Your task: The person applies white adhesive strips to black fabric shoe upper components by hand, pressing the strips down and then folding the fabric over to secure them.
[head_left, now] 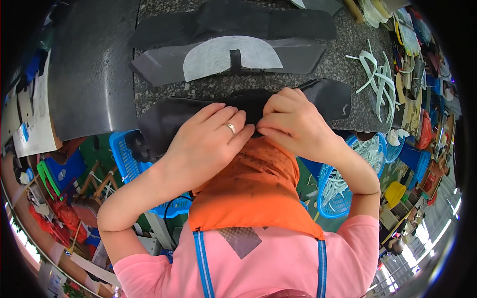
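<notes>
A long, glossy black piece of leather-like sheet [323, 97] lies across the near edge of the worktable, its middle between my two hands. My left hand [211, 134], with a ring on one finger, bears on it with bent fingers pressed together and the thumb close by. Just to the right, my right hand [298, 121] pinches the piece's near edge with curled fingers. Both sets of fingertips almost meet, and what lies beneath them is hidden. Beyond is a grey-black piece [159, 64] carrying a whitish half-round patch [208, 57] with a dark strip.
Another black piece [278, 25] lies farther back on the speckled tabletop [328, 64]. Pale thin strips [380, 82] are heaped at the right. A dark sheet [92, 69] covers the left side. Below the edge stand blue baskets [119, 149], one with pale strips inside [338, 191].
</notes>
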`<action>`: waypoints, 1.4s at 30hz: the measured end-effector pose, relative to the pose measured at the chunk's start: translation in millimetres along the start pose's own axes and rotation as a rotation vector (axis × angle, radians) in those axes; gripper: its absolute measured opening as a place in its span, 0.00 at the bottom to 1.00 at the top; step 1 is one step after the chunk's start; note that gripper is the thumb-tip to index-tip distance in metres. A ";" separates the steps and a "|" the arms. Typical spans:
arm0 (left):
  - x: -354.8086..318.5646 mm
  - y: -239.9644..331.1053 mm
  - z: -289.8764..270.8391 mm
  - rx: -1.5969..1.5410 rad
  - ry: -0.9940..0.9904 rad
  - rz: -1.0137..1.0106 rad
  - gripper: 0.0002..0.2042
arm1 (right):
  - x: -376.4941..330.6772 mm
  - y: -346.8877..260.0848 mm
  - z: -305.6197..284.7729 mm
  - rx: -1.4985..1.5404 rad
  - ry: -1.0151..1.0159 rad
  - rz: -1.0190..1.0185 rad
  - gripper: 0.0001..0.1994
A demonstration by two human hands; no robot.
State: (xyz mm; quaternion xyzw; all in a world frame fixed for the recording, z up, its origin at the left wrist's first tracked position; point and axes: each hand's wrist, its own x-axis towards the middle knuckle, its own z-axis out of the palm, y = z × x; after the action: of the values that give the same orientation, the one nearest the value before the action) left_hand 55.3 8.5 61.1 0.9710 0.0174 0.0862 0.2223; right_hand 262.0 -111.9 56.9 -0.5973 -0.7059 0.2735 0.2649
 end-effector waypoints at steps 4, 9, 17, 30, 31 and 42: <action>-10.3 -12.7 2.4 -0.153 0.053 -0.076 0.15 | -7.1 2.5 2.2 -0.039 0.041 -0.087 0.10; -2.5 -10.5 -9.5 -0.092 -0.011 -0.033 0.14 | -0.1 -0.8 11.6 -0.251 0.052 -0.184 0.11; -28.2 -9.8 -18.7 0.217 0.140 -0.035 0.14 | 0.7 -6.9 0.5 -0.221 0.055 -0.186 0.06; -35.4 -0.5 -33.7 -1.166 0.862 -0.688 0.22 | 40.3 -25.2 31.5 1.140 0.139 0.096 0.11; -40.8 -12.9 -46.4 -1.061 0.888 -0.719 0.21 | 40.6 -26.6 21.9 0.858 0.253 -0.024 0.09; 34.3 -47.9 -19.4 0.236 0.209 -0.256 0.37 | -56.2 100.3 -105.0 -0.876 0.811 0.410 0.10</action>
State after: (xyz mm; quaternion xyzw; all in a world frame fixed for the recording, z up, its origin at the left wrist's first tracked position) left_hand 85.9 62.4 62.9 0.9659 0.1735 0.1550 0.1132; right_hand 413.9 -146.5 58.4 -0.8298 -0.4668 -0.2440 0.1844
